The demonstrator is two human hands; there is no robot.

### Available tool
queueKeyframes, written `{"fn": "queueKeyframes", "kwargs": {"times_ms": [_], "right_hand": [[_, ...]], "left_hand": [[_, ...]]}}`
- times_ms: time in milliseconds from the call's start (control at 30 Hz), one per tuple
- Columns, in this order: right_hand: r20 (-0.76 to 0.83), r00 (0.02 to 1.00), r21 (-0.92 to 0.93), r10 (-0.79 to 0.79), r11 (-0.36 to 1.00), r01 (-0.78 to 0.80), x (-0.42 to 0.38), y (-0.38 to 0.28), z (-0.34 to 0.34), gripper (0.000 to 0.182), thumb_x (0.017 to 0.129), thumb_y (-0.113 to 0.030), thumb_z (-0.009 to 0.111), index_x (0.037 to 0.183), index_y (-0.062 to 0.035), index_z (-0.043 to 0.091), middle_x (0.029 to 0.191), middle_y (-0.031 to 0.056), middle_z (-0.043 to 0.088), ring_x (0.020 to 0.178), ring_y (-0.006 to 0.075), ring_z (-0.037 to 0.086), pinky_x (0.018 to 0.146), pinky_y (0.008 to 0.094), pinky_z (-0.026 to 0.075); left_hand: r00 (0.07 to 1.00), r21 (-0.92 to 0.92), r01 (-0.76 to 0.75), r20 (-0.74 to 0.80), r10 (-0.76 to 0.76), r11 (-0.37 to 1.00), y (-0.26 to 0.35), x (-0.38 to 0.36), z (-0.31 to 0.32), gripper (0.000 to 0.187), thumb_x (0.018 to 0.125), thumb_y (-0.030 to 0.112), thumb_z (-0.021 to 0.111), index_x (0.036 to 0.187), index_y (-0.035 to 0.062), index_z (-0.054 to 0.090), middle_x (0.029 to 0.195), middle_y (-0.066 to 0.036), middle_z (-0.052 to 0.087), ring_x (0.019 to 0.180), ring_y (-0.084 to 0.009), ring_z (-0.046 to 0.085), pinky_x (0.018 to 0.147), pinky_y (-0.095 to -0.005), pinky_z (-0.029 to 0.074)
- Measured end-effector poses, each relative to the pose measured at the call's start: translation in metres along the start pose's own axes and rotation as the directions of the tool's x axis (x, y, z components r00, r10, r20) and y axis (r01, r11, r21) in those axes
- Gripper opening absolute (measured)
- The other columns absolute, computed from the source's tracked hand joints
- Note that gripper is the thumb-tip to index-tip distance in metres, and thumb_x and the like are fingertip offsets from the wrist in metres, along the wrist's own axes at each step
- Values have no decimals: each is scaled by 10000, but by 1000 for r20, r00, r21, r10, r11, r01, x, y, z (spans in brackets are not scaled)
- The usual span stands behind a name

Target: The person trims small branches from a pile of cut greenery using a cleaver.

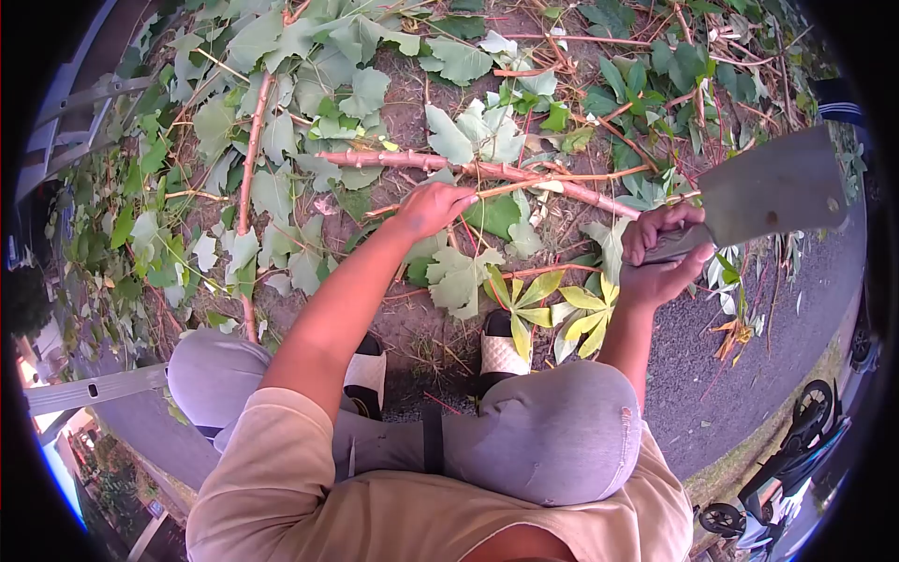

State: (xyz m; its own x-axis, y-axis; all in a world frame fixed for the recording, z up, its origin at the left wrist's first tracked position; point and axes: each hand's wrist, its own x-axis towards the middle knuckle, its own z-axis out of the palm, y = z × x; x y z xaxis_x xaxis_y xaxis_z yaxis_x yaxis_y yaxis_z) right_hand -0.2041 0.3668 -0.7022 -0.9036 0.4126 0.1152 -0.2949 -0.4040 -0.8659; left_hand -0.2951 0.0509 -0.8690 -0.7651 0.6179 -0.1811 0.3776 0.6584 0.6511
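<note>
My left hand [435, 208] is closed around a thin brown branch [567, 179] that runs to the right. Just behind it, a thicker reddish branch [510, 172] lies across the leaves, partly covered by the thin one. At the right, my right hand [667, 248] grips the handle of a cleaver [775, 184]. Its broad grey blade is raised and points right, away from my left hand. Large lobed green leaves [459, 281] and a yellow-green leaf cluster [526, 304] lie between my hands and my feet.
Cut branches and leaves cover the soil ahead, with another upright reddish branch [255, 150] at the left. A metal ladder [98, 389] is at the left edge. Asphalt [740, 384] spreads at the right, with a parked two-wheeler [782, 468] beyond it. My shoes [506, 354] are close below.
</note>
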Motion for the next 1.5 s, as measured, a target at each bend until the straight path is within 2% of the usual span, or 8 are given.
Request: {"fn": "queueKeyframes", "kwargs": {"times_ms": [167, 200, 267, 500, 800, 900, 1067, 1500], "right_hand": [[-40, 994, -256, -104, 962, 90, -26, 78, -13, 202, 1091, -170, 573, 918, -104, 492, 689, 3, 461, 543, 99, 428, 437, 262, 342], [-115, 982, -322, 148, 930, -178, -51, 125, -44, 209, 1057, -153, 601, 876, -112, 502, 666, -23, 454, 517, 94, 422, 424, 280, 326], [-286, 509, -240, 812, 454, -858, -72, 169, -82, 221, 968, -173, 640, 828, -128, 476, 623, -26, 461, 476, 89, 416, 433, 301, 309], [-267, 708, -267, 654, 655, -707, -30, 50, 8, 328, 1047, -269, 661, 831, -121, 464, 616, -38, 412, 447, 82, 334, 415, 291, 278], [3, 982, -222, -190, 957, 186, -22, 64, -3, 186, 1089, -157, 544, 944, -96, 444, 712, 6, 438, 546, 79, 355, 458, 248, 331], [-324, 597, -462, 733, 428, -777, -85, 185, -89, 171, 990, -139, 624, 848, -124, 529, 639, -31, 445, 516, 83, 451, 445, 247, 320], [-214, 535, -25, 817, 543, -839, -62, 119, -33, 239, 1000, -265, 631, 852, -150, 483, 618, -32, 396, 436, 93, 339, 400, 282, 256], [-78, 992, -170, 95, 980, -107, -11, -1, 27, 249, 1076, -234, 568, 941, -52, 466, 652, 48, 438, 471, 92, 354, 409, 266, 313]], "left_hand": [[999, -67, 35, 17, -34, 997, 2, 3, 1, 353, 1076, 384, 597, 1253, 125, 758, 936, -216, 741, 935, -421, 717, 851, -525, 564], [999, -49, 32, 42, -30, 998, 1, 4, 1, 336, 1075, 366, 608, 1249, 119, 756, 942, -221, 741, 933, -427, 717, 848, -530, 559], [999, -55, -41, -18, 40, 998, -5, 4, 6, 324, 1069, 350, 620, 1243, 113, 755, 959, -219, 746, 938, -428, 718, 848, -531, 560], [998, 53, -54, -12, 55, 997, -8, -7, -9, 299, 1046, 318, 650, 1229, 109, 760, 1048, -184, 772, 947, -401, 738, 845, -501, 596], [1000, 74, -23, 7, 23, 997, -2, -12, -3, 282, 1058, 351, 621, 1180, 137, 758, 990, -165, 764, 927, -387, 732, 819, -520, 583], [999, 70, -48, -21, 49, 996, -12, -8, 7, 282, 1054, 347, 626, 1190, 138, 758, 988, -174, 761, 912, -391, 727, 810, -514, 581], [993, 57, -84, -83, 89, 995, -7, -7, 6, 291, 1032, 340, 659, 1200, 132, 776, 986, -155, 776, 891, -375, 744, 788, -495, 601], [998, 85, -2, 61, -3, 996, 7, -18, -2, 270, 1053, 241, 591, 1266, 114, 698, 1042, -174, 731, 986, -402, 703, 873, -518, 569]]}}
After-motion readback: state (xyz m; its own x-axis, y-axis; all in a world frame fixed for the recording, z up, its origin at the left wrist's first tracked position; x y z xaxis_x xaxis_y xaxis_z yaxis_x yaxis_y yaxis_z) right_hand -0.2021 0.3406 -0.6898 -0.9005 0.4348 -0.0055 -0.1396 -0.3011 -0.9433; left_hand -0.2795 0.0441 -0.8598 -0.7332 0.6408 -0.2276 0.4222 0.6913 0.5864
